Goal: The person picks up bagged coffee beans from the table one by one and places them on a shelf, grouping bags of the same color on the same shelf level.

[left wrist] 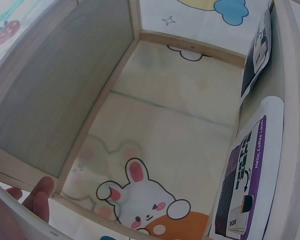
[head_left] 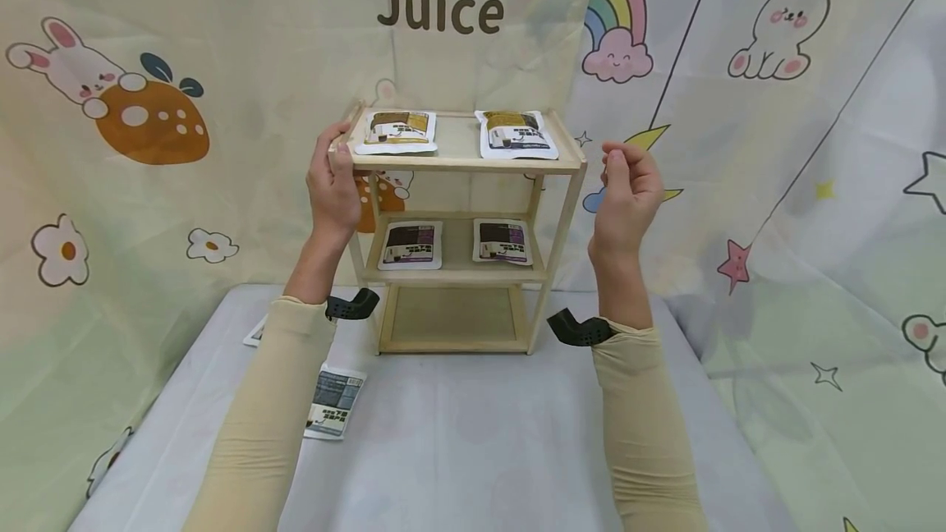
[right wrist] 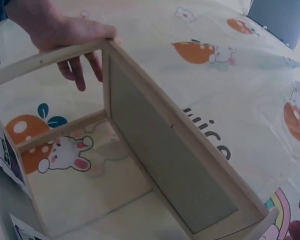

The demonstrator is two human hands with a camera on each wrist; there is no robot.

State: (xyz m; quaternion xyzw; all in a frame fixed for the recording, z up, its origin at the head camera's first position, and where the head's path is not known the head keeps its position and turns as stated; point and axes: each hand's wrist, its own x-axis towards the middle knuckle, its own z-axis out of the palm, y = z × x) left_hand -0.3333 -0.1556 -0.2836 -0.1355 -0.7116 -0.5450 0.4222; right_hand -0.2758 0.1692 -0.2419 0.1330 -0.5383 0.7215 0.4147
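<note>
A three-tier wooden shelf rack (head_left: 458,162) stands on the table. My left hand (head_left: 334,187) grips its upper left corner, thumb over the front edge, as the right wrist view also shows. Off the rack's right end, a small gap away, is my right hand (head_left: 628,199), its fingers loosely bent and nothing visible in them. On the top board lie two white pouches with gold print, the left pouch (head_left: 399,132) and the right pouch (head_left: 517,135). The middle board holds two pouches with black and purple labels, the left one (head_left: 411,245) and the right one (head_left: 502,241).
On the white tabletop (head_left: 473,450), a pouch with a grey-blue label (head_left: 335,403) lies by my left sleeve. Another pouch (head_left: 254,332) shows only a corner past that sleeve. A printed cloth (head_left: 281,48) hangs behind the rack and along the sides.
</note>
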